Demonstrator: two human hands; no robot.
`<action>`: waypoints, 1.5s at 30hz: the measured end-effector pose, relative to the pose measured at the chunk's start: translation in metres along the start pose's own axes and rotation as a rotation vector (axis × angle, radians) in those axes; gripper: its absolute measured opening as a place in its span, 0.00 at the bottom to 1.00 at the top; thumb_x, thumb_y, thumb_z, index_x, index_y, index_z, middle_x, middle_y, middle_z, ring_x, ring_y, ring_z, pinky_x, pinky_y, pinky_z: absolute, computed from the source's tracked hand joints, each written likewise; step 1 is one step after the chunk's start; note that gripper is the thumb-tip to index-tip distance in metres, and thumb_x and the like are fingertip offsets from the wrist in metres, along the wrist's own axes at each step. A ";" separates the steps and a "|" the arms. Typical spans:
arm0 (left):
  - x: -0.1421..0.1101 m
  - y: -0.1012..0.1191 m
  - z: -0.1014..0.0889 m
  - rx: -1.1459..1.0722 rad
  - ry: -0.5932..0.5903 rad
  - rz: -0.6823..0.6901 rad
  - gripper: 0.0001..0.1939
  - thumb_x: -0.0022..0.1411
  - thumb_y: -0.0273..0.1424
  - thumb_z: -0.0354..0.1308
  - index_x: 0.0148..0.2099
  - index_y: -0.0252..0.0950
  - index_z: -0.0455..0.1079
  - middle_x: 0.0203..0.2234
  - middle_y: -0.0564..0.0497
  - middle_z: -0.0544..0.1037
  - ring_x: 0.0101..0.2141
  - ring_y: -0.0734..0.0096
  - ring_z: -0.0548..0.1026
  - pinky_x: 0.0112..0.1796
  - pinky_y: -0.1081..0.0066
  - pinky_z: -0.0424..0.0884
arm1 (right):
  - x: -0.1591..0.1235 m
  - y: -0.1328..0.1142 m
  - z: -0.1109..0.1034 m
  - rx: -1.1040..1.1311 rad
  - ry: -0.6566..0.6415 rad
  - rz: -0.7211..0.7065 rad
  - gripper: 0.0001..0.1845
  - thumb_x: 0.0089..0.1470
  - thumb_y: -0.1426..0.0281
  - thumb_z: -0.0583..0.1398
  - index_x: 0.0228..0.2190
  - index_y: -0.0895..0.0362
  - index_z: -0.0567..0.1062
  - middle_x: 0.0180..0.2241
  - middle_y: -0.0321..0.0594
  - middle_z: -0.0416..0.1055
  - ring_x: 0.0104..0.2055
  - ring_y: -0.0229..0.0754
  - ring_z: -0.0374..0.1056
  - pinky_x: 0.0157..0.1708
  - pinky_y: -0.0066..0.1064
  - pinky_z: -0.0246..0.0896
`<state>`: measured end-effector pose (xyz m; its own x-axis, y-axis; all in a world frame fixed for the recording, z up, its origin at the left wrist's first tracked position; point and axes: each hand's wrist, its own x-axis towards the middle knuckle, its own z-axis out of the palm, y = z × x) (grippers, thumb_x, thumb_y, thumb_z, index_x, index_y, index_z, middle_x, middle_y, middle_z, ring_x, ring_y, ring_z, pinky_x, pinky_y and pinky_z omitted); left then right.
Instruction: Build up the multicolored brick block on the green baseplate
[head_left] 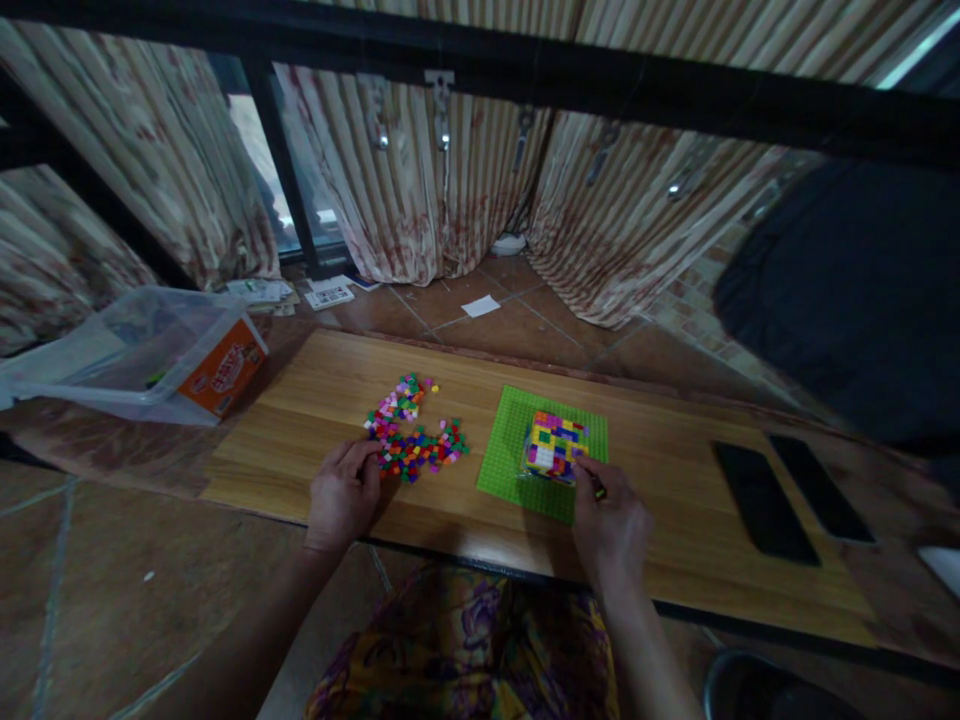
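A many-coloured block of building bricks (pixel 556 445) stands on a green studded baseplate (pixel 496 462). My right hand (pixel 613 520) is at the block's near right corner, thumb and fingers pinched together. A small dark piece with a yellow-green spot (pixel 598 488) shows among those fingers; its kind is too small to tell. To the left lies a loose, curved pile of tiny coloured bricks (pixel 420 447). My left hand (pixel 345 492) rests at the pile's left edge with curled fingers, and whatever its fingertips hold is hidden.
The wooden table (pixel 292 420) carries two dark phones (pixel 765 503) at the right. A clear plastic bin (pixel 142 350) with an orange label stands beyond the table's left end. Striped curtains (pixel 420 180) hang behind, and a paper sheet (pixel 481 306) lies on the tiled floor.
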<state>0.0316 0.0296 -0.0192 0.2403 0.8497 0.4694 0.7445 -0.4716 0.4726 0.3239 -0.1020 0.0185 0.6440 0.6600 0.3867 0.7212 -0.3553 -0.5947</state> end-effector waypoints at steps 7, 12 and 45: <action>0.000 0.002 0.000 0.013 -0.002 -0.010 0.11 0.64 0.30 0.49 0.40 0.37 0.73 0.35 0.48 0.78 0.35 0.65 0.76 0.39 0.68 0.71 | 0.001 0.002 -0.001 0.002 -0.011 -0.003 0.20 0.58 0.58 0.54 0.33 0.59 0.80 0.33 0.47 0.78 0.31 0.45 0.71 0.32 0.32 0.61; -0.001 0.001 0.002 0.007 0.018 0.001 0.10 0.64 0.30 0.50 0.39 0.37 0.73 0.34 0.48 0.78 0.35 0.65 0.76 0.39 0.69 0.71 | -0.001 0.000 0.000 0.060 0.007 0.023 0.19 0.57 0.59 0.55 0.34 0.59 0.80 0.34 0.46 0.78 0.31 0.44 0.72 0.31 0.31 0.62; 0.000 0.003 0.001 0.006 -0.011 -0.035 0.11 0.64 0.31 0.49 0.40 0.38 0.73 0.34 0.48 0.78 0.36 0.65 0.76 0.41 0.68 0.72 | 0.011 0.009 0.008 0.438 0.033 0.419 0.18 0.42 0.61 0.67 0.33 0.61 0.78 0.27 0.46 0.78 0.28 0.45 0.73 0.30 0.33 0.65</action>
<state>0.0338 0.0282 -0.0185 0.2205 0.8681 0.4447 0.7560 -0.4402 0.4845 0.3352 -0.0926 0.0117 0.8629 0.4999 0.0743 0.2370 -0.2705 -0.9331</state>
